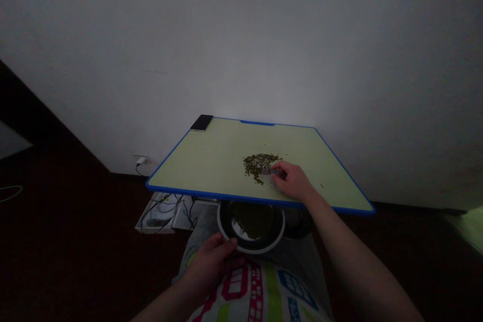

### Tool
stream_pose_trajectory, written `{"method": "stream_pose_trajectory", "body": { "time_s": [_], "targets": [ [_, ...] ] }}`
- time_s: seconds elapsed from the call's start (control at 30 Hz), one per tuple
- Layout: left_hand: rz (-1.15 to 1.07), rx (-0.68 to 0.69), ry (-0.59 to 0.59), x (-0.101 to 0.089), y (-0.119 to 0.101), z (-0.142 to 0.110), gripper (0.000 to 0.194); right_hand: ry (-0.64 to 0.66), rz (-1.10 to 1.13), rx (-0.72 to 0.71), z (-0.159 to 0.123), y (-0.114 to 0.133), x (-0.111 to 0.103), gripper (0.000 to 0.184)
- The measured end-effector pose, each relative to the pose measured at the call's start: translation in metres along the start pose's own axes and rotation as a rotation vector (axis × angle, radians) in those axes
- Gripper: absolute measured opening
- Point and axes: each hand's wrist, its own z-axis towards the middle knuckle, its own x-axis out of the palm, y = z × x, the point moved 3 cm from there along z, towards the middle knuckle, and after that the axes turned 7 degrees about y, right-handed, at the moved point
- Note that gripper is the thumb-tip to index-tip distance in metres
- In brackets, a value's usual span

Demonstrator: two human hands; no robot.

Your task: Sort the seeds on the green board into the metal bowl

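one head view shows two hands at a table (211, 161). the left hand (213, 256) grips the rim of a bowl (256, 251) just past the near edge, grains (254, 219) inside. the right hand (292, 179), fingers curled, is at the right side of a pile (256, 163) between far and near edges; whether it grasps anything i cannot tell. a phone (202, 122) lies at the far left corner.

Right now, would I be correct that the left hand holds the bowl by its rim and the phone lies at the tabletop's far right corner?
Not quite: the head view shows the phone at the far left corner of the tabletop. The left hand does hold the bowl by its rim.
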Motion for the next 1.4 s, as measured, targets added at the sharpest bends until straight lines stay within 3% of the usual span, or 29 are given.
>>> {"method": "stream_pose_trajectory", "body": {
  "time_s": [0.27, 0.53, 0.8, 1.4],
  "targets": [
    [0.002, 0.010, 0.019, -0.0012, 0.0000, 0.0012, 0.027, -0.025, -0.013, 0.035, -0.0002, 0.0001, -0.0015, 0.019],
    [0.001, 0.014, 0.015, -0.0026, 0.0025, 0.0009, 0.032, -0.070, -0.038, 0.084, 0.0006, -0.0037, -0.0018, 0.020],
    [0.018, 0.002, -0.006, 0.0022, -0.0015, -0.0017, 0.029, -0.014, -0.006, -0.004, -0.0007, 0.0017, -0.0008, 0.019],
    [0.006, 0.009, 0.008, -0.0021, 0.0014, 0.0019, 0.030, -0.034, -0.037, 0.043, 0.0034, 0.0011, -0.0003, 0.023]
  ]
}}
